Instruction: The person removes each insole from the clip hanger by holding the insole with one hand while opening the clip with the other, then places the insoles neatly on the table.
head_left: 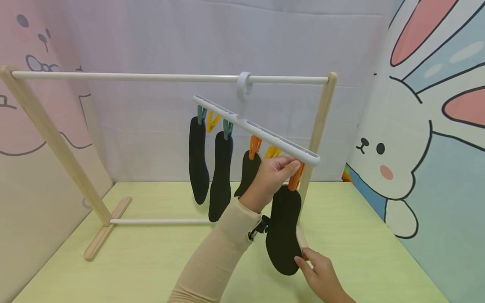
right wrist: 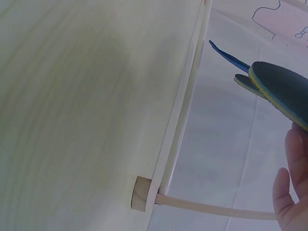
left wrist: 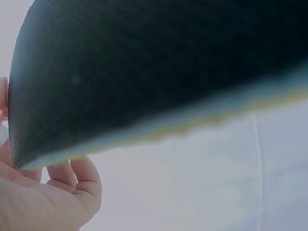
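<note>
From a white clip hanger [head_left: 280, 141] hang several black insoles. My left hand [head_left: 270, 179] is at the hanger's right end, thumb and index finger pinching an orange clothespin [head_left: 295, 179]. Below that clothespin hangs the nearest insole [head_left: 284, 231], black with a blue and yellow edge in the left wrist view. Low on its right edge, my right hand [head_left: 320, 273] pinches this insole between thumb and fingers. Another insole [head_left: 248, 168], under a second orange clothespin, is partly behind my left hand. Two more insoles [head_left: 198, 164] hang further left from green clothespins [head_left: 227, 128].
A wooden rack with a white top rail [head_left: 132, 76] carries the hanger by its hook [head_left: 242, 86]. Its posts [head_left: 57, 147] stand on a pale yellow-green table [head_left: 159, 261]. Yellow clothespins [head_left: 212, 121] hang between the insoles. A rabbit-print curtain [head_left: 435, 176] borders the right side.
</note>
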Tool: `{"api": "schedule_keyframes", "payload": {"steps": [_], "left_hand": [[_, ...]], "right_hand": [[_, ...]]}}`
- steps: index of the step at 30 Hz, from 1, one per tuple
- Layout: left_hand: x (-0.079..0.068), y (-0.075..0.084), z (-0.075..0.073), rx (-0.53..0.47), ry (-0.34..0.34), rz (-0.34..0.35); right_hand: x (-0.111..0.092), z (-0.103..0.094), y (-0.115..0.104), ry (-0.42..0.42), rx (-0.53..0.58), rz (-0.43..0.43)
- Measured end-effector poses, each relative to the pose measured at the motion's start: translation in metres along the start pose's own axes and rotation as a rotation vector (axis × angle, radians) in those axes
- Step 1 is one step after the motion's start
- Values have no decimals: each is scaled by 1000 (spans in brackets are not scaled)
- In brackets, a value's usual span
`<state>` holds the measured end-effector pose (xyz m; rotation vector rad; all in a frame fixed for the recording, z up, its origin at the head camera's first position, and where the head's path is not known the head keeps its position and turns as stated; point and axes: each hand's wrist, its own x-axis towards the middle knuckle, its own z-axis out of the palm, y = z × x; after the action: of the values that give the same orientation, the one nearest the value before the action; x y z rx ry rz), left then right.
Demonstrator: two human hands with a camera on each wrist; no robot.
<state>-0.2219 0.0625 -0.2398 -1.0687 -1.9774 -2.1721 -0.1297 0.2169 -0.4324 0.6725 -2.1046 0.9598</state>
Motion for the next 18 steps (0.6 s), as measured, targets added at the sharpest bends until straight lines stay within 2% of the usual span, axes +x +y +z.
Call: {"api": "schedule_keyframes", "payload": {"steps": [7, 18], "left_hand": [[4, -1, 1, 42, 42, -26], [4, 1, -2, 60, 38, -83]], "right_hand": [[2, -4, 1, -9, 4, -3], [2, -4, 0, -4, 10, 3]]}}
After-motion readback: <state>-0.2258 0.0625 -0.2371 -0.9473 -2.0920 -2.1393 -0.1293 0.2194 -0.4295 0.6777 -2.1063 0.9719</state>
